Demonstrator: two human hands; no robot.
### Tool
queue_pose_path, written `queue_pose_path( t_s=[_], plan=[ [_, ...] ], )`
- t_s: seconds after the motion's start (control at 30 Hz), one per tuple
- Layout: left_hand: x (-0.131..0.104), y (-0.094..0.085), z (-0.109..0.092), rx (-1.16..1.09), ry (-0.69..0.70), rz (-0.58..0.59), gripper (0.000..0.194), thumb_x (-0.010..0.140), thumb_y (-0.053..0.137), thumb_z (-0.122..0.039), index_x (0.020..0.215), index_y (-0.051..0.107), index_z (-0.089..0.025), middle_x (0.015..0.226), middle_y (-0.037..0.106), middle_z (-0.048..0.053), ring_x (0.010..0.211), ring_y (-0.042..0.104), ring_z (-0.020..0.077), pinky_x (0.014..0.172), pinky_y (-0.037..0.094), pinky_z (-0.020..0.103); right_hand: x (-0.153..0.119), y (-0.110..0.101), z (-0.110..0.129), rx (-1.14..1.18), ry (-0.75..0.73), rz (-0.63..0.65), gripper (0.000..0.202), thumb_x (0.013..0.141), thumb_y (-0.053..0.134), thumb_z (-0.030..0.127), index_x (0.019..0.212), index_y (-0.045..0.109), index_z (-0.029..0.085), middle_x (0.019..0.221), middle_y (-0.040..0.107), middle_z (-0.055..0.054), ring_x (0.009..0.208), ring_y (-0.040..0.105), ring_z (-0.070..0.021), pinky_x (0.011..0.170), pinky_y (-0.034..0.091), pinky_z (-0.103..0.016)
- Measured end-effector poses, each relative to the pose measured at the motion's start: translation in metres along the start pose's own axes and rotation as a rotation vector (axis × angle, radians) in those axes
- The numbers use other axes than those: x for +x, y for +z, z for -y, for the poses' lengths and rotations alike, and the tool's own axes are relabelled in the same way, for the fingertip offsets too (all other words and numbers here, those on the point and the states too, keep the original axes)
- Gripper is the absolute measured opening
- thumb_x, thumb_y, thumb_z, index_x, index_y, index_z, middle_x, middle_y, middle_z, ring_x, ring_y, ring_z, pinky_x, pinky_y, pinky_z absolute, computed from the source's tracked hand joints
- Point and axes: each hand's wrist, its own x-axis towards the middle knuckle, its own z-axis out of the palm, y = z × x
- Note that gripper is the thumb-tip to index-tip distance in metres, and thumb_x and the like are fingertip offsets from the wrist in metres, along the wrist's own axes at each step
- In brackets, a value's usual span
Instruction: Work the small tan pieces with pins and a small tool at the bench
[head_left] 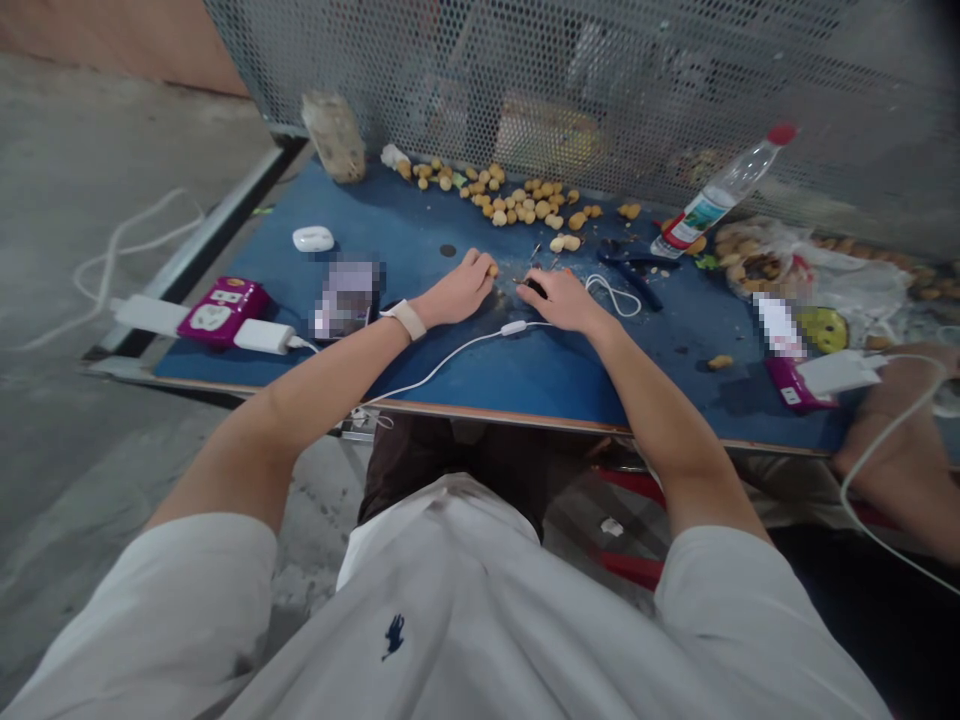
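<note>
My left hand (463,288), with a pale band on its wrist, is closed over the blue table. A small tan gourd (493,270) pokes out at its fingertips. Just to its right, my right hand (564,298) curls round a small dark tool (535,287), whose kind I cannot make out. A white cable (480,340) runs along the table up to the right hand. Behind the hands lies a pile of small gourds (517,208), with a pale gourd (565,243) apart from it. Blue-handled pliers (634,275) rest right of my right hand.
A perforated metal screen (450,90) borders the back. A jar (335,138) and white earbud case (313,239) stand left, near a purple power strip (223,312). A bottle (705,215), plastic bag (795,255) and another person's arm (900,440) are at right.
</note>
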Motion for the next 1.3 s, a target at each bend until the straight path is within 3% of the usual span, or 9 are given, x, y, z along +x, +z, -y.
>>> queue_pose_path(
  t_s=[0.4,0.63,1.07,1.3],
  plan=[
    [-0.002,-0.005,-0.006,0.036,-0.032,0.019,0.028,0.131,0.037,-0.025,0.143,0.062,-0.019,0.156,0.072,0.028,0.147,0.074,0.0411,0.138,0.06,0.065,0.004,0.003,-0.003,-0.008,0.017,-0.01,0.05,0.136,0.044,0.062,0.111,0.071,0.028,0.107,0.085,-0.015,0.107,0.079,-0.0391,0.097,0.05,-0.047],
    [-0.001,-0.004,-0.007,0.059,-0.078,0.011,0.023,0.132,0.04,-0.025,0.141,0.061,-0.022,0.152,0.073,0.025,0.137,0.077,0.0393,0.133,0.062,0.063,0.003,0.002,0.002,-0.03,0.029,0.001,0.048,0.135,0.044,0.057,0.114,0.075,0.027,0.111,0.086,-0.017,0.109,0.079,-0.0408,0.099,0.051,-0.049],
    [0.0,-0.003,-0.006,0.042,-0.084,-0.005,0.023,0.131,0.044,-0.028,0.142,0.063,-0.023,0.151,0.074,0.024,0.138,0.077,0.0404,0.134,0.062,0.065,0.002,0.0,0.007,-0.067,0.052,0.01,0.059,0.136,0.04,0.067,0.114,0.078,0.027,0.113,0.089,-0.018,0.113,0.081,-0.0421,0.1,0.055,-0.05],
    [0.0,-0.003,-0.008,0.05,-0.092,0.011,0.026,0.129,0.043,-0.025,0.144,0.064,-0.02,0.153,0.073,0.027,0.14,0.076,0.0419,0.135,0.062,0.067,0.002,0.0,0.011,-0.087,0.071,0.01,0.057,0.136,0.042,0.061,0.113,0.079,0.025,0.117,0.09,-0.021,0.115,0.081,-0.0421,0.1,0.054,-0.049]
  ],
)
